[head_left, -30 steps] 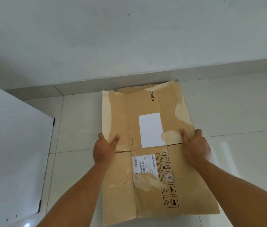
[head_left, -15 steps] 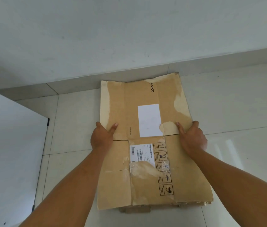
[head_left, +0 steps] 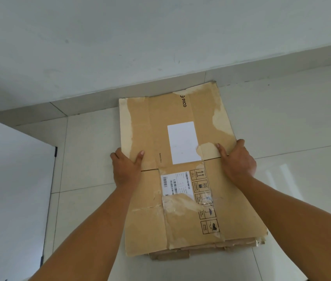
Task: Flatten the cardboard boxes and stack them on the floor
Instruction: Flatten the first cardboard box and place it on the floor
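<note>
Both hands, left hand (head_left: 127, 169) and right hand (head_left: 236, 161), grip the flattened cardboard box (head_left: 183, 175) between them.

I've brought the flattened box (head_left: 181, 169) down since a second ago: it was held tilted above the floor (head_left: 292, 128), now it lies nearly flat on the stack of flattened cardboard (head_left: 211, 247), whose edges now peek out under its near side. Its far edge has dropped close to the wall base. My left hand (head_left: 127, 169) and right hand (head_left: 236, 161) went down with it, same side grips.
</note>
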A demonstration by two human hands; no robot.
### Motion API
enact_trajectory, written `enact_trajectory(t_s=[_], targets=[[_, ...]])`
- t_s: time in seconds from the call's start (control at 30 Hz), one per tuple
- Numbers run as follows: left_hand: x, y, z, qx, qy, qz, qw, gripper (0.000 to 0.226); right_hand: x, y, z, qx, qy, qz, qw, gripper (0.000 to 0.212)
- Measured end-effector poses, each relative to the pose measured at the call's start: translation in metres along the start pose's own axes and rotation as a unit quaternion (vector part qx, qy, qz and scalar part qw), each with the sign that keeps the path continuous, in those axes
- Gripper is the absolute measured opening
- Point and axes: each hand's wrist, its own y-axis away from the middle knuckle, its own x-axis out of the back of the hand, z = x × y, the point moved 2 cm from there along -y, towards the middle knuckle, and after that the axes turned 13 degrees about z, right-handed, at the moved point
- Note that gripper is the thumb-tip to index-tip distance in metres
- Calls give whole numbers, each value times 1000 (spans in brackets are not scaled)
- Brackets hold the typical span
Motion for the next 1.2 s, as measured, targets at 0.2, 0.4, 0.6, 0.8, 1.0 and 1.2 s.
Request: enact_trajectory(t_s=[0.2, 0.4, 0.6, 0.8, 1.0, 1.2], targets=[[-14, 46, 7, -256, 18, -28, 966, 76, -9, 24, -8, 148, -3, 38, 988, 81], [-40, 64, 6, -357, -86, -99, 925, 72, -38, 60, -27, 355, 15, -61, 933, 87], [-43, 65, 5, -360, -103, -83, 923, 73, -46, 61, -26, 356, 39, -49, 932, 86], [-40, 64, 9, -344, -131, -127, 921, 74, -44, 59, -28, 357, 74, -89, 927, 86], [-12, 50, 22, -321, -120, -230, 911, 81, -3, 60, -45, 329, 159, -125, 922, 93], [126, 55, 44, -249, -96, -210, 941, 79, 125, 95, -89, 323, 174, -140, 920, 91]])
